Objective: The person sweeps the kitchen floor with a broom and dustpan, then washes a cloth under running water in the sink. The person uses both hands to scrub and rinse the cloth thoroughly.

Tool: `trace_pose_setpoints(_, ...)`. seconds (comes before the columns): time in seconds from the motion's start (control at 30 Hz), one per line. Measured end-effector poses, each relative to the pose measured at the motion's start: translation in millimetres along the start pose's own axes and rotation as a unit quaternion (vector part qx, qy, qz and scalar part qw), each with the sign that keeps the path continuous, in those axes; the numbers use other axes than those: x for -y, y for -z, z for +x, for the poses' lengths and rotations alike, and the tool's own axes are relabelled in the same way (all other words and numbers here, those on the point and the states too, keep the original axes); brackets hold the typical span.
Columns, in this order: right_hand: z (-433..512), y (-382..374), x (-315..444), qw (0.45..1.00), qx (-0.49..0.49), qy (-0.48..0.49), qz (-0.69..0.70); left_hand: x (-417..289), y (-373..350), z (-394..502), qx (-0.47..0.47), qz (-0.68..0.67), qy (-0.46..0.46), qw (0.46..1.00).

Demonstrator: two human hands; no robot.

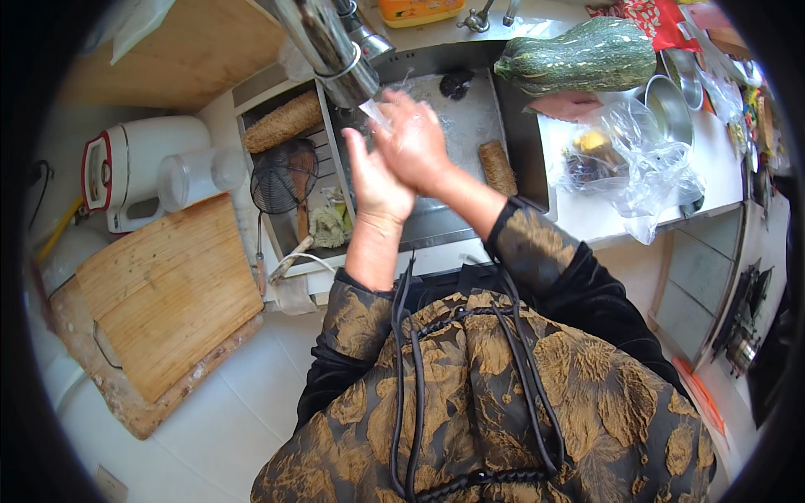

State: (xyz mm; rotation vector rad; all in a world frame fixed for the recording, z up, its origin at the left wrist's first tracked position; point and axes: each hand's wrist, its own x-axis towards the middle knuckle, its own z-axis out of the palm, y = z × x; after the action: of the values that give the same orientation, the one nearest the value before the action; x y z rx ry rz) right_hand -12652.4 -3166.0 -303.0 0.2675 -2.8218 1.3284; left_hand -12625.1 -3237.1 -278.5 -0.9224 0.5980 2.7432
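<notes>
Water runs from the metal faucet onto my hands above the stainless steel sink. My left hand is palm up with its thumb spread, touching the underside of my right hand. The right hand lies across it, slightly blurred, with its fingers under the water stream. Neither hand shows an object in it, though the inner side of the right palm is hidden. A loofah piece lies in the sink at the right, and a dark round scrubber or drain cover is at the back.
The left basin holds a long loofah and a wire skimmer. Wooden cutting boards, a clear plastic container and a white appliance stand left. A green squash, plastic bags and a metal bowl are right.
</notes>
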Motion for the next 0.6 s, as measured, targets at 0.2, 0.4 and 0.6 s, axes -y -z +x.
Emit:
trace_pose_setpoints(0.2,-5.2,8.7,3.0,0.990,0.095,-0.033,0.100,-1.3,-4.3,-4.1,0.022,0.048,0.002,0.999)
trace_pose_setpoints(0.4,-12.8,18.9,11.2,0.976,-0.017,0.146,0.162,-6.0,-5.9,-3.5,0.030,0.053,-0.059,0.996)
trace_pose_setpoints(0.6,11.4,21.3,6.3,0.951,0.031,-0.081,0.296,-4.5,3.7,1.7,0.037,-0.042,0.002,0.998)
